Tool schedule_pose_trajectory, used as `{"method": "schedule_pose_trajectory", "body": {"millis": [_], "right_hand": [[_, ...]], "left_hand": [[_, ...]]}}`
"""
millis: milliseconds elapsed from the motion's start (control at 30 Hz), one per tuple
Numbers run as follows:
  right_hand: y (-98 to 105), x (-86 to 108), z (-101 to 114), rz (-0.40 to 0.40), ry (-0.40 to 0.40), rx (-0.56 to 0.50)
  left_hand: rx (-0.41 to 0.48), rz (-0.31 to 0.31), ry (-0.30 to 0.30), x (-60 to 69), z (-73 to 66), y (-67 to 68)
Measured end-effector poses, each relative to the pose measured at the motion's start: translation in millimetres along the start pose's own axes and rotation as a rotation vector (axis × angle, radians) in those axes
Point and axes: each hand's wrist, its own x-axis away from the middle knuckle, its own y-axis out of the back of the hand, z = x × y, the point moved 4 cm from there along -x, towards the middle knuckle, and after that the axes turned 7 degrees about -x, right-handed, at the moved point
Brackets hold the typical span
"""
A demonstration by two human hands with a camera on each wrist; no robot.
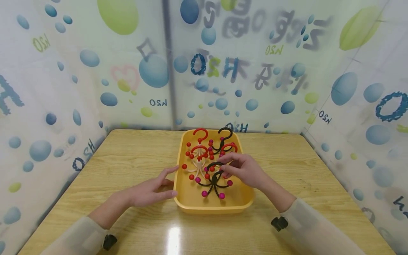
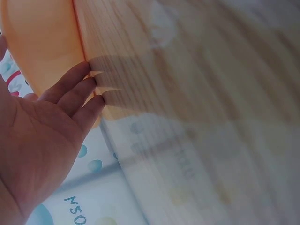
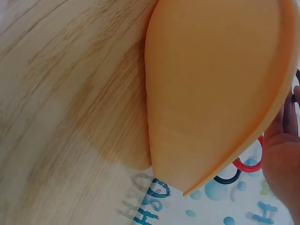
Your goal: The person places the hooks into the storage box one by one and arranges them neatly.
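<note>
A yellow plastic basket (image 1: 220,208) on the table holds several claw-like hanging hooks, each with a curved top and bent arms tipped with balls. My right hand (image 1: 245,170) reaches over the basket's right rim and pinches the curved top of the nearest black claw hook (image 1: 214,181), which has magenta balls. Along the basket's left side, my left hand (image 1: 148,190) rests its extended fingers and thumb against the wall. Beyond the black one stands a pale claw hook (image 1: 199,165) with a red top. In the right wrist view, the basket wall hides most of the right fingers.
Farther back in the basket are another red-topped hook (image 1: 200,134), another black hook (image 1: 225,132) and a red curved top (image 1: 229,146). The wooden table (image 1: 134,148) extends around the basket. A patterned curtain (image 1: 255,88) encloses its back and sides.
</note>
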Motion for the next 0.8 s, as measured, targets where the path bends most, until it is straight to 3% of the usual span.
{"method": "schedule_pose_trajectory", "body": {"millis": [567, 800], "right_hand": [[2, 1.2, -6, -0.009, -0.022, 0.020], [21, 12.3, -7, -0.064, -0.037, 0.016]], "left_hand": [[-0.004, 0.010, 0.005, 0.3, -2.4, 2.2], [-0.009, 0.005, 0.030, 0.0, -1.0, 2.2]]}}
